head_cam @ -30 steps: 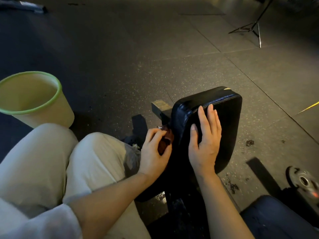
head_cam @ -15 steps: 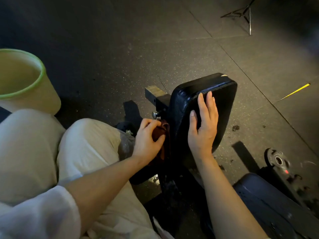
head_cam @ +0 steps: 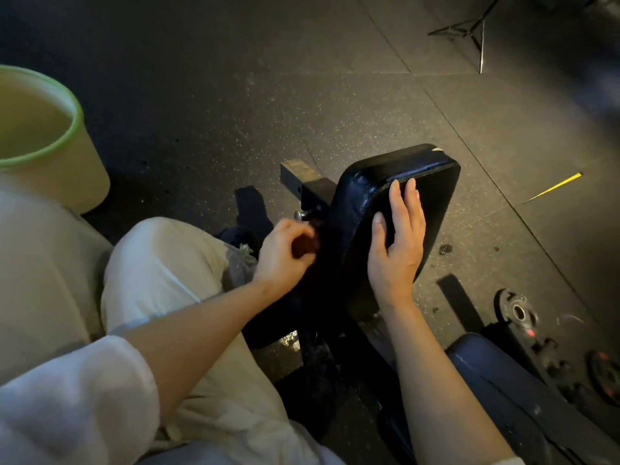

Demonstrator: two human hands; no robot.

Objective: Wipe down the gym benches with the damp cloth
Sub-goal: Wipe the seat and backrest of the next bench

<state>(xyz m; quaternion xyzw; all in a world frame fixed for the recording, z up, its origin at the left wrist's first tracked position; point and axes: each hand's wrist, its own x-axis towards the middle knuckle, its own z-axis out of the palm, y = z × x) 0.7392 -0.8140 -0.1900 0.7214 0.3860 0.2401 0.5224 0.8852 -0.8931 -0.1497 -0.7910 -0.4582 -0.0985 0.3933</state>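
head view, looking down: the person sits low beside a black padded bench (head_cam: 396, 182) whose pad stands tilted up on its dark metal frame (head_cam: 312, 189). the hands are apart. the right hand (head_cam: 397, 243) lies flat on the face of the pad, fingers straight, apparently steadying it. the left hand (head_cam: 285, 253) is curled round a dark reddish cloth (head_cam: 307, 245) and holds it against the pad's left edge, just beside a small silver adjustment knob (head_cam: 299, 215) that sticks out from the frame.

the likeliest trouble is at that knob: a stroke along the narrow side could snag the bunched cloth on the pin or knock the knuckles against the square tube end above it. so little of the cloth shows past the fingers that it may wipe only a thin strip, leaving parts of the edge and the underside untouched. if the right hand eases off, the pad might shift under the sideways push. in this dim light, missed patches on black vinyl would be hard to spot. a pale bucket with a green rim (head_cam: 72, 105) stands on the floor (head_cam: 235, 78) to the left, near the knee, where a swing of the leg could tip it. a second dark pad (head_cam: 503, 380) sits lower right, beside small weight plates (head_cam: 516, 308).
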